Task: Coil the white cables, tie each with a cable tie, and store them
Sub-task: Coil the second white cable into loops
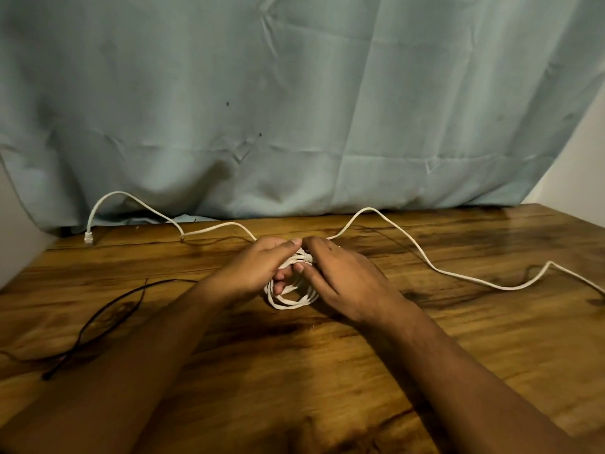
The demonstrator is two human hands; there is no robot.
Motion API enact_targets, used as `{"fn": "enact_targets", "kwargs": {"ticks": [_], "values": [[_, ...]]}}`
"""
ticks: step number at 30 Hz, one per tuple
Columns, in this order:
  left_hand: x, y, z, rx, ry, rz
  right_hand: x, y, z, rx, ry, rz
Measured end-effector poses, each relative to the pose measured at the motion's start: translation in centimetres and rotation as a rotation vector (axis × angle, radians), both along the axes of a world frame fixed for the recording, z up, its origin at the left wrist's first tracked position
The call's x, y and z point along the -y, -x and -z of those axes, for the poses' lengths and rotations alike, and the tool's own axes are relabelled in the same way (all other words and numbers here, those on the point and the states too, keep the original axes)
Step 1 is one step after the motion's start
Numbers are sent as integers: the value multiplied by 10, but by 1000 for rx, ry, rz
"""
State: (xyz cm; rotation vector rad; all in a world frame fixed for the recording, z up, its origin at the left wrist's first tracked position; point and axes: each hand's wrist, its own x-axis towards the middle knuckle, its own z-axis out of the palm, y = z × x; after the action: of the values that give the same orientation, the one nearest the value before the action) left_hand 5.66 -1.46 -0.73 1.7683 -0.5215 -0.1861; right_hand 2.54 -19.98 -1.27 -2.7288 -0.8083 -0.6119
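A small coil of white cable [289,298] sits between my hands at the middle of the wooden table [327,371]. My left hand [258,267] has its fingers through the loops and grips them. My right hand [337,276] pinches the coil's top, where a white plug end shows. One loose length of white cable [435,268] runs off to the right edge. Another length [137,203] arcs to the far left and ends in a connector [88,238] on the table. Black cable ties [98,322] lie to the left of my forearm.
A pale blue-green cloth [294,109] hangs behind the table's far edge. White wall shows at the right [582,165] and the left. The table's left edge runs diagonally near the connector.
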Motion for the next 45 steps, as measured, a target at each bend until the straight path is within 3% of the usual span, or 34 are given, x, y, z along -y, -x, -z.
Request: {"fn": "enact_targets", "kwargs": {"ticks": [3, 6, 12, 16, 18, 21, 26, 34, 39, 45], "values": [[1, 1, 5, 212, -124, -140, -3, 0, 1, 33, 67, 68], [4, 2, 12, 339, -93, -260, -4, 0, 1, 37, 132, 101], [8, 2, 14, 422, -122, -271, -5, -1, 6, 90, 128, 170], [-2, 0, 21, 808, -526, -284, -7, -4, 10, 115, 77, 245], [-3, 2, 20, 881, -686, -270, -5, -4, 11, 96, 37, 284], [0, 4, 18, 895, -854, -316, -4, -3, 12, 74, 7, 310], [5, 5, 14, 821, -969, -391, -4, -5, 13, 21, -17, 290], [0, -4, 23, 732, -782, -322, -9, -2, 8, 162, 66, 244], [3, -2, 20, 789, -766, -363, -21, -5, 7, 277, 269, 486], [3, 4, 18, 827, -784, -333, -11, -2, 14, 97, 116, 303]]}}
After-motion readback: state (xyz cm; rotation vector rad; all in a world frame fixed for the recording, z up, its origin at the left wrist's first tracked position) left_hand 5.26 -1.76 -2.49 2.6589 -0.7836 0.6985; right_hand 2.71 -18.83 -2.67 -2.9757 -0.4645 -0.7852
